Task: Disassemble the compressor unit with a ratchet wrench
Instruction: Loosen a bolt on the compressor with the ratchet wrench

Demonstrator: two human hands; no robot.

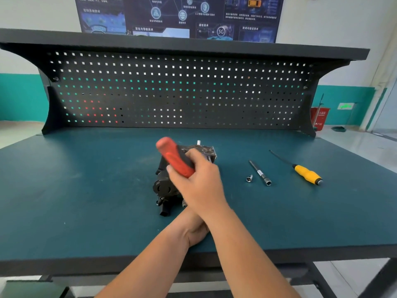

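Note:
A black compressor unit (164, 186) lies on the green bench top (86, 190), with a metal end plate (206, 150) at its far side. My right hand (197, 183) is closed around the red and black handle of the ratchet wrench (174, 158), held over the unit with the handle pointing up and to the left; the wrench's head is hidden behind my hand. My left hand (196, 231) reaches in beneath my right forearm at the near end of the unit. Its fingers are covered, so I cannot see what they grasp.
To the right on the bench lie a loose bolt (249, 178), a socket extension bar (260, 173) and a yellow-handled screwdriver (307, 174). A black pegboard (171, 89) with a shelf above it stands along the bench's back edge.

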